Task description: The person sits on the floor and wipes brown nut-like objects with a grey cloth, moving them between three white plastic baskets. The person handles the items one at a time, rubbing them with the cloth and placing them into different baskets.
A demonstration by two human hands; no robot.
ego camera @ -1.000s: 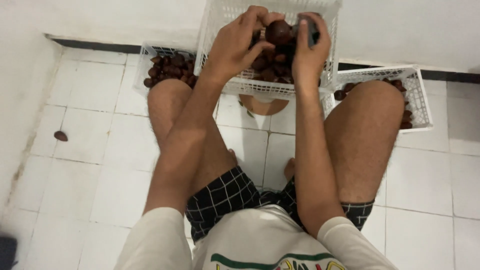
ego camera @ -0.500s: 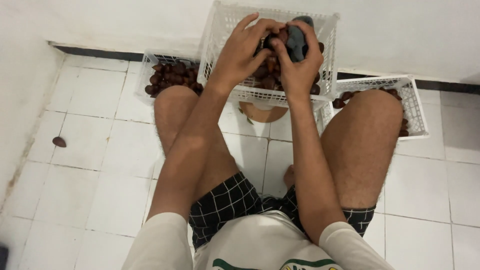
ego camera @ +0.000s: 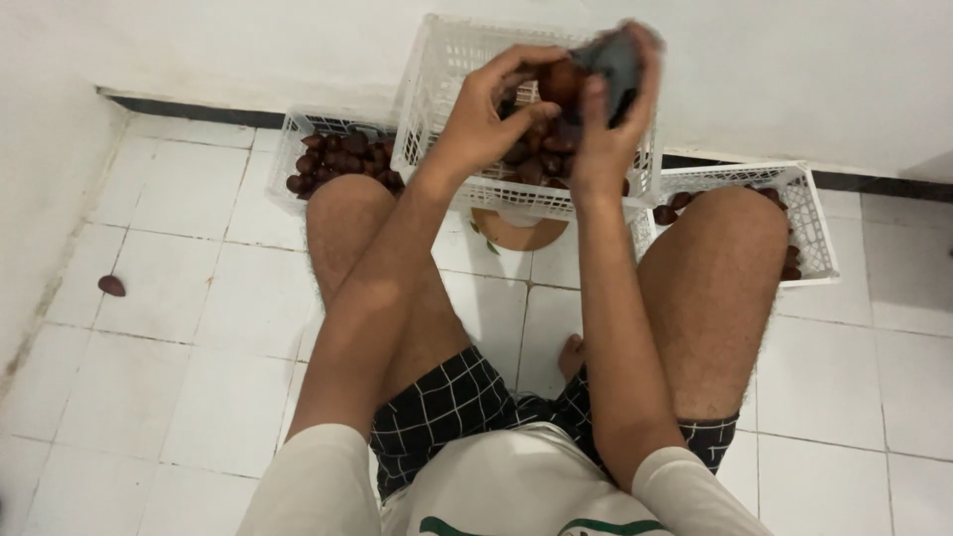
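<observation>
Head view: both hands raised above the white slatted plastic crate point(ego camera: 437, 109).
We note the left hand point(ego camera: 486, 119) now grips a round dark-brown fruit point(ego camera: 559, 84); the right hand point(ego camera: 611, 129) clasps a grey cloth point(ego camera: 615, 62) against it.

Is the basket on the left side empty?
No, the white basket by the left knee holds a pile of dark brown fruits.

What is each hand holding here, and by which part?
Left hand pinches a brown fruit by its sides; right hand grips a blurred grey object around its lower part.
</observation>
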